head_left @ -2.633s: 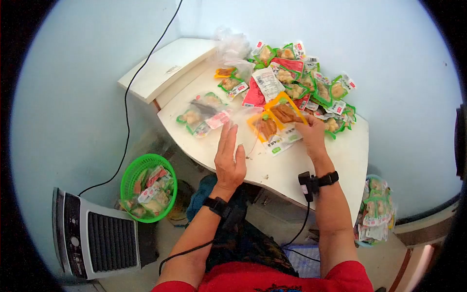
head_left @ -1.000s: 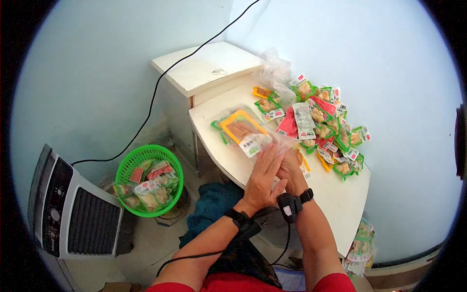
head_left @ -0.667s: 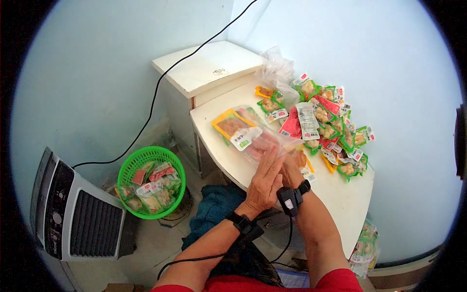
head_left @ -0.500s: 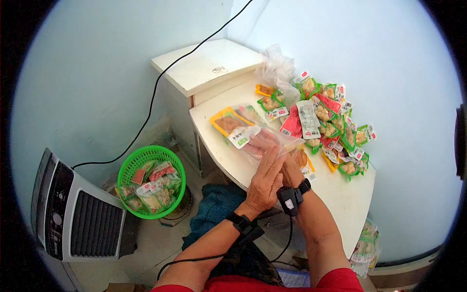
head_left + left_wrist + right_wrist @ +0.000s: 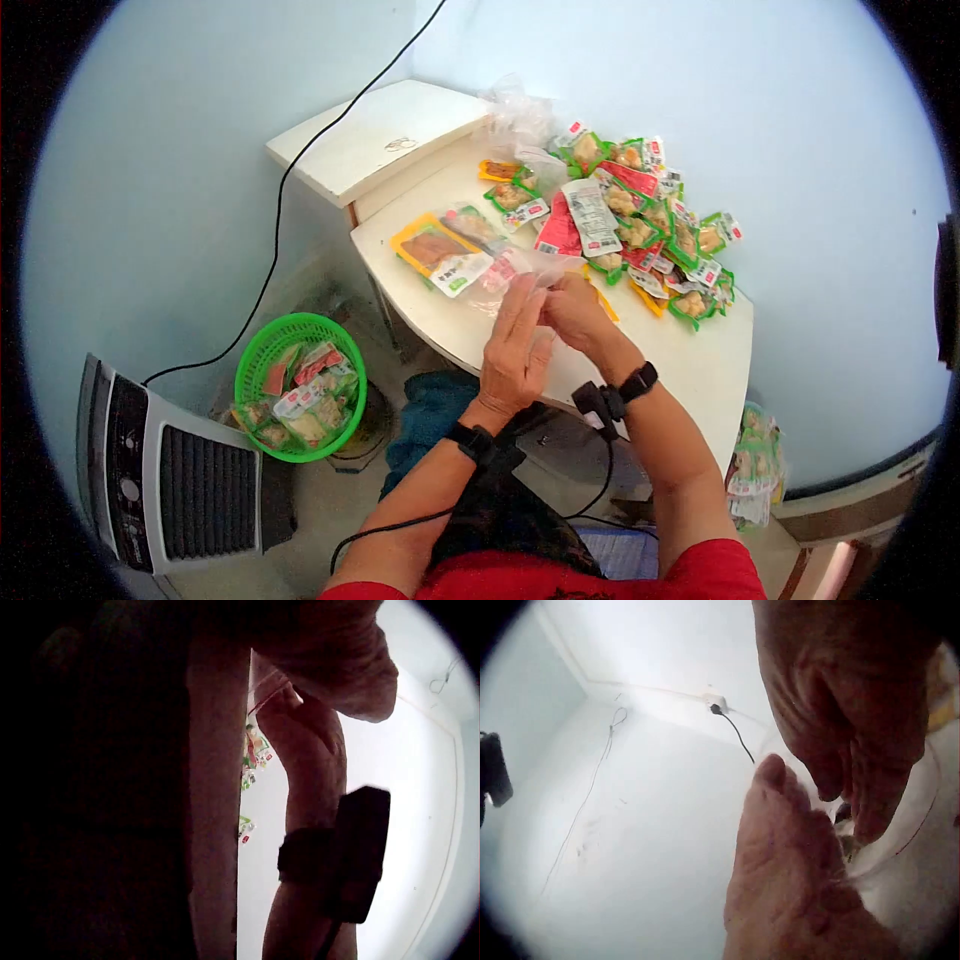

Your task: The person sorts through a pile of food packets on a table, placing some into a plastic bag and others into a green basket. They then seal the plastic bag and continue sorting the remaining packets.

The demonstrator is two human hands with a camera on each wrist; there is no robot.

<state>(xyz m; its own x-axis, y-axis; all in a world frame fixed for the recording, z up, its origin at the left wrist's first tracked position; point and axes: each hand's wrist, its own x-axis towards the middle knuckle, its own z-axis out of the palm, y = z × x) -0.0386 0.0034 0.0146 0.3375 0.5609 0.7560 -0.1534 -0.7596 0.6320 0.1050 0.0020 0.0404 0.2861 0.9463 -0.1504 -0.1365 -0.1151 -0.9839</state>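
A clear plastic bag (image 5: 545,268) lies on the white table, its near end at both hands. Toward the bag's far end are a yellow-edged packet of brown food (image 5: 437,250) and a green-edged packet (image 5: 472,226). My left hand (image 5: 514,355) touches the bag's near end with straight fingers, its thumb standing apart. Right beside it, my right hand (image 5: 582,318) bends its fingers and pinches the bag's edge. In the right wrist view the right hand (image 5: 847,712) is above the left hand (image 5: 787,862), fingertips close together. The left wrist view is mostly dark.
A heap of green-, red- and yellow-edged packets (image 5: 640,215) covers the back right of the table (image 5: 690,370). Crumpled clear bags (image 5: 520,115) sit behind. A green basket (image 5: 250,375) of packets stands lower left, beside a fan-like appliance (image 5: 205,490). More packets (image 5: 755,460) stand at right.
The yellow-edged packet has gone from the right hand to the far end of the bag at left. The right hand's fingers, lately inside the bag, have drawn back to its near edge.
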